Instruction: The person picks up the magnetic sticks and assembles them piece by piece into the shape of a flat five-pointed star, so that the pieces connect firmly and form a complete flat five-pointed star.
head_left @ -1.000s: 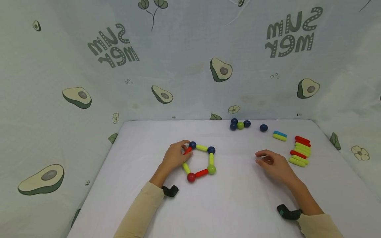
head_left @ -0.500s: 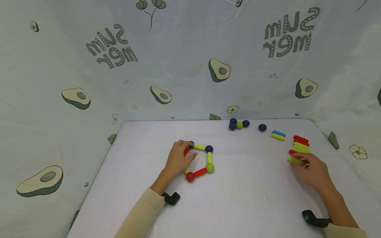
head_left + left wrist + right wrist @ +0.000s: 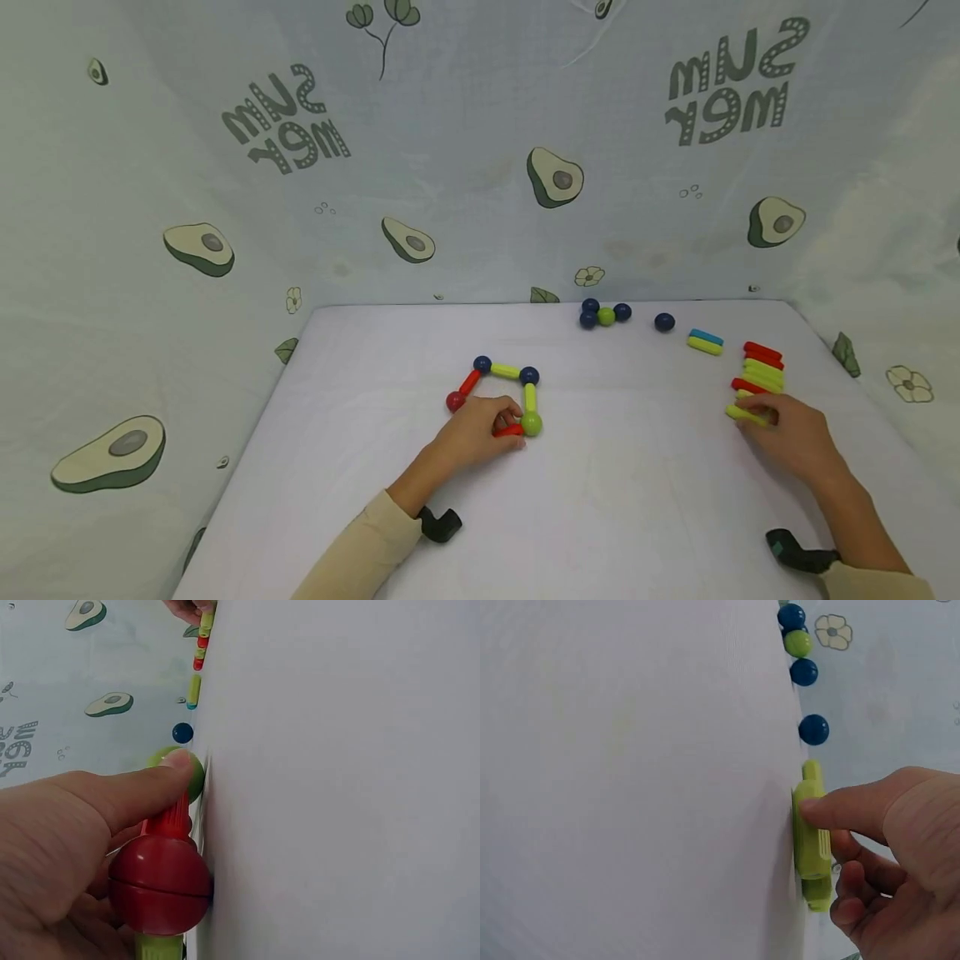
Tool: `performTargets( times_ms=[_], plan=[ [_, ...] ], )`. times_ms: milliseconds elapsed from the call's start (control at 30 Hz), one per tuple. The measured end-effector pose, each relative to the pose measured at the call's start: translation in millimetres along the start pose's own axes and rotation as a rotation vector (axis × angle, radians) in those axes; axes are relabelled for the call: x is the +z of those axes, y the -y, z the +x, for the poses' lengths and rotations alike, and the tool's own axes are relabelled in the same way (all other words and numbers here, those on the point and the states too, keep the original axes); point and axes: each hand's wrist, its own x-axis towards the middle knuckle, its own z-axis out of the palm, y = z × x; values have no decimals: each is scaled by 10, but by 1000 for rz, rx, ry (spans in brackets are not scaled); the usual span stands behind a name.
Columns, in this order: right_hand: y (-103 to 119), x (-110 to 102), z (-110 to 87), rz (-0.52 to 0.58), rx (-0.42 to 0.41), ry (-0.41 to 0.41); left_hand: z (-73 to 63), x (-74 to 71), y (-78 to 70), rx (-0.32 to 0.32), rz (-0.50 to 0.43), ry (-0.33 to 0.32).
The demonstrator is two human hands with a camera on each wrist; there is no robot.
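A ring of toy rods and balls lies left of centre on the white table. My left hand (image 3: 476, 429) pinches the ring's lower red toy rod (image 3: 510, 431), beside the green ball (image 3: 532, 423). Its thumb reaches onto that ball in the left wrist view, and the lower red ball (image 3: 160, 885) sits by the palm. That ball and the lower-left rod are hidden in the head view. My right hand (image 3: 791, 433) pinches a yellow-green toy rod (image 3: 810, 847) between thumb and fingers, at the near end of the rod stack (image 3: 763, 371).
Along the back edge sit a cluster of blue balls around a green ball (image 3: 606, 317), and a lone blue ball (image 3: 664, 322). A blue rod (image 3: 707, 337) and a yellow-green rod (image 3: 704, 346) lie left of the stack. A patterned cloth (image 3: 465, 167) hangs behind the table.
My left hand has moved from the ring's upper-left blue ball down to its lower red rod, uncovering the left red ball. My right hand has reached right to the stack and gripped a yellow-green rod.
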Motion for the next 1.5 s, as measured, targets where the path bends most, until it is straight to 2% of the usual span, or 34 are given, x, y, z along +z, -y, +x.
performTargets(
  times_ms=[267, 433, 567, 833, 1167, 1500],
  plan=[
    [188, 66, 21, 32, -45, 85, -4, 8, 39, 53, 61, -64],
    [368, 188, 42, 68, -146, 82, 25, 76, 78, 79, 41, -97],
    [564, 292, 62, 104, -166, 101, 41, 111, 86, 93, 10, -127],
    [958, 478, 144, 172, -192, 155, 38, 113, 85, 93, 4, -133],
    [1445, 814, 188, 309, -335, 250, 38, 134, 122, 119, 30, -174],
    [1713, 988, 169, 382, -406, 314, 33, 128, 111, 130, 48, -181]
  ],
)
